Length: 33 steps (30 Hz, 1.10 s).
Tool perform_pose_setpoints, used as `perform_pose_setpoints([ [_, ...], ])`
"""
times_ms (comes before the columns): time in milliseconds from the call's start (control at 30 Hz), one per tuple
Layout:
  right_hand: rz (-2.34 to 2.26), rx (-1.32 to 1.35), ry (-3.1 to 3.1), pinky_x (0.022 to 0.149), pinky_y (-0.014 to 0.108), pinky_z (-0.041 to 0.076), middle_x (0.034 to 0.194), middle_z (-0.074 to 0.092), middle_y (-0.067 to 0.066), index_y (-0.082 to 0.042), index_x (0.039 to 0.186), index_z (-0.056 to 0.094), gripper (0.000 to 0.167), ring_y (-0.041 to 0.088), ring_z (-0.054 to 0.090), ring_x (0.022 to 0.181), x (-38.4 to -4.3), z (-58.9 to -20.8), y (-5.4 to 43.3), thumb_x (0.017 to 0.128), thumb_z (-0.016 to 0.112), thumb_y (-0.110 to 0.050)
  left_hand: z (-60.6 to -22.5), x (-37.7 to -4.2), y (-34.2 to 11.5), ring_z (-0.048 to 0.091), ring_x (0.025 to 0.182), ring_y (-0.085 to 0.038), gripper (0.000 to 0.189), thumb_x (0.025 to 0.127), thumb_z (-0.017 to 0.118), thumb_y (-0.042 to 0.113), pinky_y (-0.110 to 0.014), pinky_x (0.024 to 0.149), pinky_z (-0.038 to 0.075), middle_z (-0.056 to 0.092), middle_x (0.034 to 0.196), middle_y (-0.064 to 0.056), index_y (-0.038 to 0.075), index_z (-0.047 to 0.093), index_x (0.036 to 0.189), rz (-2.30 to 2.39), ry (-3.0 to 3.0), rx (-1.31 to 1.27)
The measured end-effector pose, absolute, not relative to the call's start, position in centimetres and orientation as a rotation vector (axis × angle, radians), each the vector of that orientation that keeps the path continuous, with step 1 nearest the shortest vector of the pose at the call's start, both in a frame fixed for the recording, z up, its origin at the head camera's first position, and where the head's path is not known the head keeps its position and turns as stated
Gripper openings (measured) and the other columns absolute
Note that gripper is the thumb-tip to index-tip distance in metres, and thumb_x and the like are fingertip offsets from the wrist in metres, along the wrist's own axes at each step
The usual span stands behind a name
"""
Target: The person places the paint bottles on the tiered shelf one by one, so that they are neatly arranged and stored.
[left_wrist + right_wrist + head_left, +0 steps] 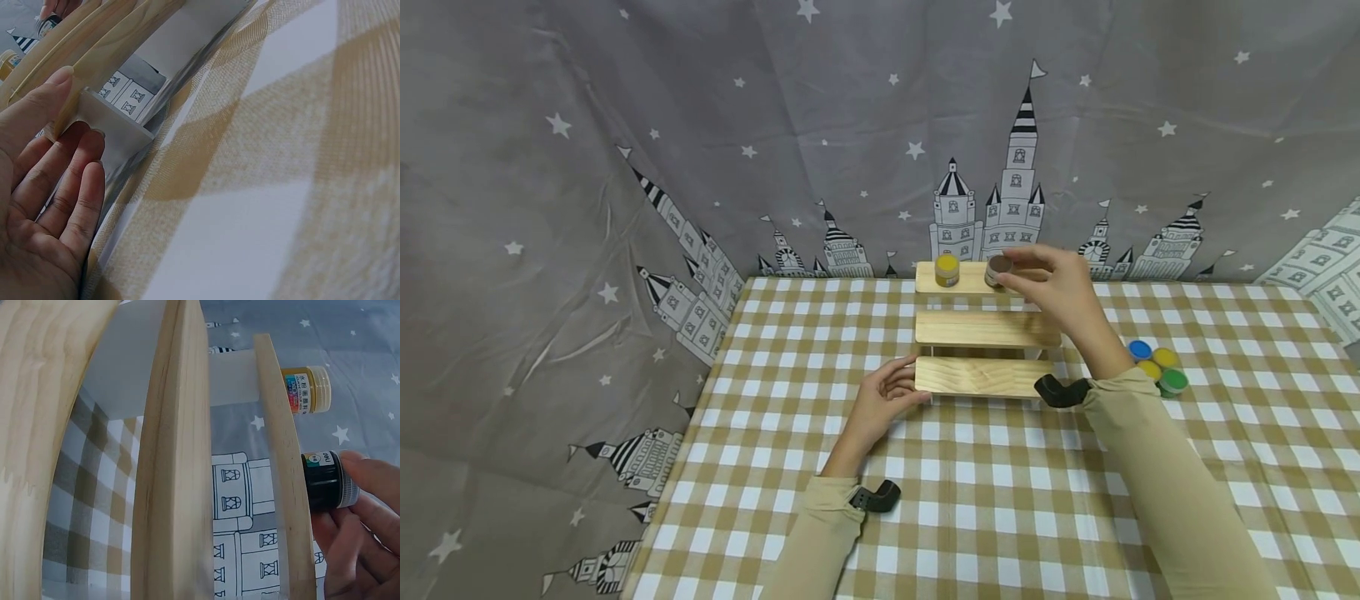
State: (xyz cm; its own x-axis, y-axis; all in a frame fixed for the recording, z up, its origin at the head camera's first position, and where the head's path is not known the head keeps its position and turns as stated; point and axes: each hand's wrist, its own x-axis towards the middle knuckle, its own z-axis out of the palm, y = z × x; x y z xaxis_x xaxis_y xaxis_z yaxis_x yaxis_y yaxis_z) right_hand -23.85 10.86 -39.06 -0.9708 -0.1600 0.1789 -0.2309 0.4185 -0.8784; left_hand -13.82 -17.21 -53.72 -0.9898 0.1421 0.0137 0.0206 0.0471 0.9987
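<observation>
Right hand (1058,285), extended right of head-view centre, pinches dark jar (997,268); left hand (882,396), below centre, grips left end of shelf (985,377).

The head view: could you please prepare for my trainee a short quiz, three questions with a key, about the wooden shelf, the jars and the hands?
1. Which level of the shelf carries a yellow jar: A lowest, B middle, C top?
2. True or false: the right hand holds the dark jar.
3. How many jars show on the tablecloth?

Key: 1. C; 2. True; 3. Four
</observation>
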Motion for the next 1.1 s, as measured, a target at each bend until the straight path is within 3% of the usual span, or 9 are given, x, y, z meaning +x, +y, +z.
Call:
perform_pose_setpoints([
  [67, 1.601, 0.356, -2.602, 0.085, 0.015, 0.061, 0.129, 0.072, 0.019, -0.006, 0.132, 0.07, 0.043, 0.036, 0.071, 0.116, -23.96, -38.96, 10.77, 0.093, 0.08, -0.021, -53.71, -13.81, -17.21, 0.07, 0.096, -0.009, 0.067, 0.085, 0.084, 0.005, -0.02, 0.088, 0.062, 0.07, 0.128, -0.019, 0.007, 0.056, 0.147, 2.102, 2.207, 0.178],
  [200, 1.607, 0.326, -2.633, 0.099, 0.03, 0.061, 0.131, 0.071, 0.018, -0.006, 0.133, 0.069, 0.044, 0.035, 0.071, 0.118, -24.01, -38.67, 10.69, 0.093, 0.08, -0.02, -53.69, -13.81, -17.17, 0.07, 0.096, -0.01, 0.068, 0.085, 0.084, 0.005, -0.02, 0.087, 0.062, 0.07, 0.128, -0.019, 0.007, 0.057, 0.147, 2.103, 2.209, 0.183],
  [333, 1.612, 0.312, -2.651, 0.103, 0.04, 0.06, 0.133, 0.07, 0.019, -0.007, 0.133, 0.069, 0.044, 0.035, 0.07, 0.12, -24.05, -38.52, 10.67, 0.093, 0.08, -0.02, -53.72, -13.83, -17.17, 0.069, 0.095, -0.009, 0.068, 0.085, 0.084, 0.004, -0.02, 0.087, 0.062, 0.07, 0.128, -0.019, 0.006, 0.056, 0.147, 2.106, 2.215, 0.182],
  [533, 1.613, 0.331, -2.649, 0.107, 0.043, 0.058, 0.131, 0.07, 0.02, -0.005, 0.133, 0.069, 0.043, 0.036, 0.069, 0.12, -24.11, -38.53, 10.63, 0.094, 0.079, -0.017, -53.69, -13.83, -17.14, 0.069, 0.095, -0.008, 0.067, 0.085, 0.084, 0.004, -0.02, 0.087, 0.062, 0.071, 0.128, -0.019, 0.007, 0.057, 0.146, 2.097, 2.22, 0.17],
  [867, 1.633, 0.352, -2.66, 0.106, 0.039, 0.058, 0.134, 0.069, 0.019, -0.005, 0.135, 0.067, 0.044, 0.035, 0.068, 0.122, -24.17, -38.45, 10.82, 0.094, 0.078, -0.017, -53.69, -13.85, -17.21, 0.07, 0.096, -0.008, 0.067, 0.086, 0.083, 0.006, -0.02, 0.087, 0.062, 0.07, 0.128, -0.018, 0.006, 0.056, 0.147, 2.091, 2.219, 0.18],
  [1100, 1.632, 0.363, -2.656, 0.094, 0.022, 0.061, 0.136, 0.069, 0.015, -0.009, 0.137, 0.067, 0.046, 0.034, 0.07, 0.121, -23.75, -38.23, 11.54, 0.094, 0.078, -0.023, -53.65, -13.85, -17.17, 0.069, 0.096, -0.007, 0.067, 0.086, 0.083, 0.006, -0.019, 0.087, 0.062, 0.07, 0.127, -0.019, 0.007, 0.056, 0.147, 2.092, 2.226, 0.184],
])
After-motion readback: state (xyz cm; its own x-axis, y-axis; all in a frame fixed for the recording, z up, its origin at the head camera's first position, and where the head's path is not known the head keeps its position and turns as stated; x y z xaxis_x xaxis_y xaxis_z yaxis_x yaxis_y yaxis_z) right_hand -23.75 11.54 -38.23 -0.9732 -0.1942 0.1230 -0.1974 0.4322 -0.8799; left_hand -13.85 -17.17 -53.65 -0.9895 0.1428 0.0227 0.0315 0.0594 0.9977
